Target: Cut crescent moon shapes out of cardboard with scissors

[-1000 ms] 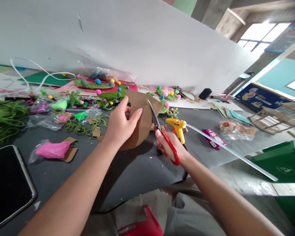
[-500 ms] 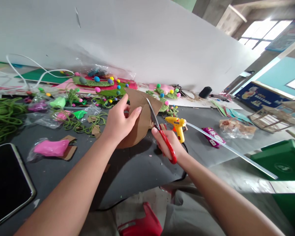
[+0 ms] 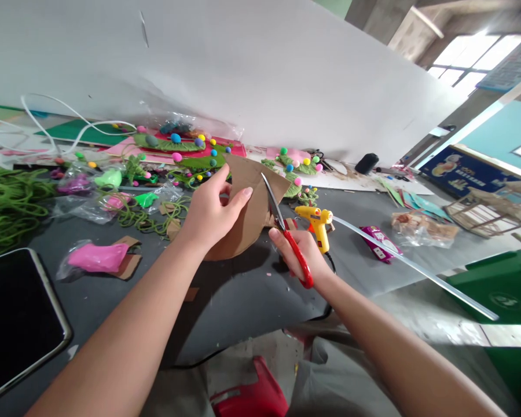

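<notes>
My left hand grips a piece of brown cardboard with a rounded lower edge, thumb on its face and fingers behind. My right hand is closed round the red handles of a pair of scissors. One scissor blade lies over the cardboard's right part, pointing up and away; the other blade is largely hidden behind it. Just right of my right hand, a yellow glue gun with a long clear glue stick rests on the dark table.
Green yarn, bagged pink clay and a black-screened tablet lie at left. Green leaf shapes with coloured pom-poms line the back by a white board. A purple packet and green bin are at right.
The whole view has shifted slightly, so things appear a little further right. Both hands keep their grips, and the scissors and cardboard look nearly the same.
</notes>
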The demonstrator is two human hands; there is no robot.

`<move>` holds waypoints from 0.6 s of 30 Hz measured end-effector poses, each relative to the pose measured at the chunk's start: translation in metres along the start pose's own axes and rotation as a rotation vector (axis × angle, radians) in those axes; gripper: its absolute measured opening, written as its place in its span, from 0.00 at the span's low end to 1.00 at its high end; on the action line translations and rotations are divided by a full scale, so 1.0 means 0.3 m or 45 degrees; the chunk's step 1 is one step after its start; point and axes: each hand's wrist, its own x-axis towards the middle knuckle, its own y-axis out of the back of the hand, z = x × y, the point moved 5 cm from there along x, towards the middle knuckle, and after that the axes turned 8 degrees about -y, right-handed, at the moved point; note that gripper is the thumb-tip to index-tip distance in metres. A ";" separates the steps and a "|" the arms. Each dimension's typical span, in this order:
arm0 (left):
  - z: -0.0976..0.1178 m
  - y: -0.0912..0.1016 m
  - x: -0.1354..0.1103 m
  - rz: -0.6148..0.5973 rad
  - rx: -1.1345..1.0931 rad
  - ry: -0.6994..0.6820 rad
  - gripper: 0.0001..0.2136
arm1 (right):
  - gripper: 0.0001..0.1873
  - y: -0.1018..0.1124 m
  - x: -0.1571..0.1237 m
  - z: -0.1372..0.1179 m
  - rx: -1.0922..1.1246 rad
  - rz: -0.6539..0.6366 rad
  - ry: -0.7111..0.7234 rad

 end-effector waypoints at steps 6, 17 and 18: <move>-0.029 0.003 -0.002 0.012 0.058 0.040 0.31 | 0.34 0.011 -0.019 0.009 0.121 -0.140 -0.020; -0.027 -0.006 -0.001 -0.035 0.093 -0.024 0.28 | 0.34 0.014 -0.017 0.018 0.074 -0.136 -0.030; -0.027 -0.006 -0.001 -0.036 0.093 -0.024 0.28 | 0.35 0.014 -0.017 0.018 0.063 -0.131 -0.031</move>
